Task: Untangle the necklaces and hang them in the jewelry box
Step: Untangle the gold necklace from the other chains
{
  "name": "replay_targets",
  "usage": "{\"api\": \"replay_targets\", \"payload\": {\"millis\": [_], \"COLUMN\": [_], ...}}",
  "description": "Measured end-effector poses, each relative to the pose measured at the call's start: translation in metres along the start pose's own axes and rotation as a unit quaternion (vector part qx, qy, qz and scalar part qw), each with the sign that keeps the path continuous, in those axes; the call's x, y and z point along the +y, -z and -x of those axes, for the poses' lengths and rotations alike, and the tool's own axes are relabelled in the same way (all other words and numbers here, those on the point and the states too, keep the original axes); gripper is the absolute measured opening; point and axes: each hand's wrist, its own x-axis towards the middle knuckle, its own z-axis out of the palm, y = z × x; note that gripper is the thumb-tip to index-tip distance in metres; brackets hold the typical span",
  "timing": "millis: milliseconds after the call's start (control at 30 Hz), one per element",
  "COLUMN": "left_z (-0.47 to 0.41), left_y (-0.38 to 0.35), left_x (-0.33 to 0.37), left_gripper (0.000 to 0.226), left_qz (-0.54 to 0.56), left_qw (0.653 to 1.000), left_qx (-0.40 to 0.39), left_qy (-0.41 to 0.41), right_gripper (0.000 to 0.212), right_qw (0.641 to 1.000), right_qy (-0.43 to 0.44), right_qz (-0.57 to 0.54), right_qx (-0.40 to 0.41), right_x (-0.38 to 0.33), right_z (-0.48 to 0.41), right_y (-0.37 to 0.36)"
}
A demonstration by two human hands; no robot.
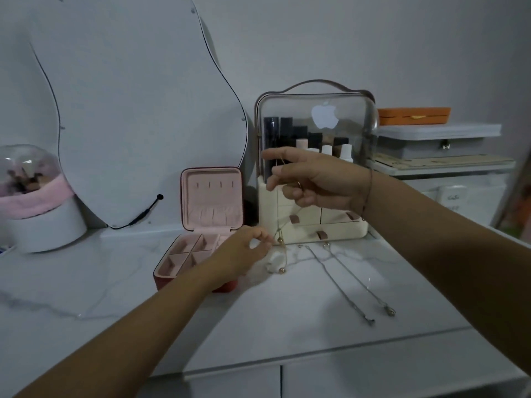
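two bare forearms reach in from the bottom edge over a white marble tabletop (115, 282). the left hand (244, 251) hovers just above the surface, its fingertips (268, 242) pinched together on the gold necklace (280, 240) beside a small bead. the right hand (316, 179) is raised higher, fingers loosely curled, the same thin chain caught across them and running straight down to the left hand's pinch. the necklace's loose tail lies on the marble just below. a pair of silver chains (336, 284) lies side by side to the right, apart from both hands. the jewelry box (212, 196) stands open just left of the left hand, pink-lined, lid upright. behind the right hand sits a clear-lidded cosmetics organizer (313, 116); a curvy mirror (143, 110) leans at the wall.
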Motion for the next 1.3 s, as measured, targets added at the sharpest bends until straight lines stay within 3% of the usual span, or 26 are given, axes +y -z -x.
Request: {"api": "replay_targets", "payload": {"millis": [167, 400, 467, 567, 633, 700, 800, 900, 1067, 1167, 1300], "left_z": [0.014, 0.020, 0.020, 0.019, 0.016, 0.014, 0.010, 0.009, 0.016, 0.020, 0.021], "left_y": [-0.006, -0.010, -0.011, -0.013, -0.014, -0.015, -0.014, -0.012, -0.014, -0.015, -0.017], "left_x": [0.003, 0.009, 0.013, 0.026, 0.031, 0.033, 0.032, 0.032, 0.024, 0.020, 0.016], "left_gripper": [0.034, 0.026, 0.025, 0.025, 0.038, 0.045, 0.034, 0.027, 0.035, 0.033, 0.035], "left_qz": [0.103, 0.181, 0.305, 0.497, 0.525, 0.554, 0.606, 0.596, 0.493, 0.477, 0.507], "left_qw": [0.992, 0.980, 0.952, 0.861, 0.833, 0.810, 0.776, 0.786, 0.852, 0.857, 0.837], "left_qx": [0.019, 0.073, 0.031, -0.046, -0.058, -0.064, -0.049, -0.060, -0.120, -0.145, -0.151], "left_qy": [-0.070, -0.037, 0.000, 0.097, 0.165, 0.181, 0.168, 0.152, 0.128, 0.131, 0.138], "right_gripper": [0.056, 0.059, 0.060, 0.061, 0.061, 0.060, 0.057, 0.055, 0.054, 0.051, 0.055], "right_qw": [0.998, 0.995, 0.994, 0.995, 0.995, 0.996, 0.996, 0.997, 0.996, 0.995, 0.995], "right_qy": [0.014, 0.028, 0.027, 0.028, 0.030, 0.032, 0.030, 0.022, 0.016, 0.015, 0.011], "right_qz": [-0.054, -0.079, -0.079, -0.073, -0.070, -0.071, -0.078, -0.075, -0.073, -0.080, -0.084], "right_qx": [0.013, 0.060, 0.065, 0.064, 0.057, 0.048, 0.034, 0.028, 0.044, 0.055, 0.054], "right_x": [-0.008, -0.011, -0.011, -0.013, -0.014, -0.014, -0.012, -0.005, 0.001, 0.002, 0.007], "right_z": [-0.005, -0.009, -0.009, -0.008, -0.007, -0.006, 0.000, 0.005, 0.009, 0.008, 0.006], "right_y": [-0.009, -0.013, -0.015, -0.018, -0.019, -0.019, -0.017, -0.015, -0.007, -0.001, 0.005]}}
